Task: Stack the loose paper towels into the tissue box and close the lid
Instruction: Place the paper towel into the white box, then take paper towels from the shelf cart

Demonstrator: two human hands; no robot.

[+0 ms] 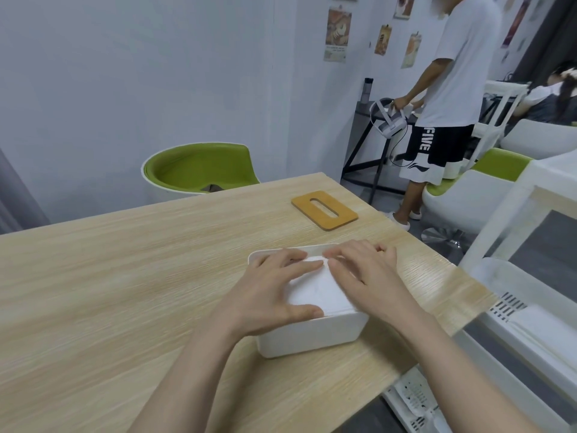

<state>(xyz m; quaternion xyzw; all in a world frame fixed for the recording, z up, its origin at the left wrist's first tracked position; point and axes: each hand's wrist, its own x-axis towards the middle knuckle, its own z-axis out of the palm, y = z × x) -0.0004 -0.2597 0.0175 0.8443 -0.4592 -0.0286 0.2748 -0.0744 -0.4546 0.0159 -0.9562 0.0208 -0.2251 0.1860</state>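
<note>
Both hands lie flat on the paper towels (315,292) inside the open white tissue box (312,337): left hand (268,292) and right hand (365,273), fingers (304,266) straight, pressing, gripping nothing. Wooden lid (324,209) rests on the surface (125,276), beyond the fingertips, well apart.

Both hands pressing paper towels (315,292) into tissue box (312,337), lid (324,209) apart

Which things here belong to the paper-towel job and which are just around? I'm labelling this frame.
Job: tissue box, paper towels, wooden lid, left hand, right hand.
Around: green chair, white rack, standing person, table.
</note>
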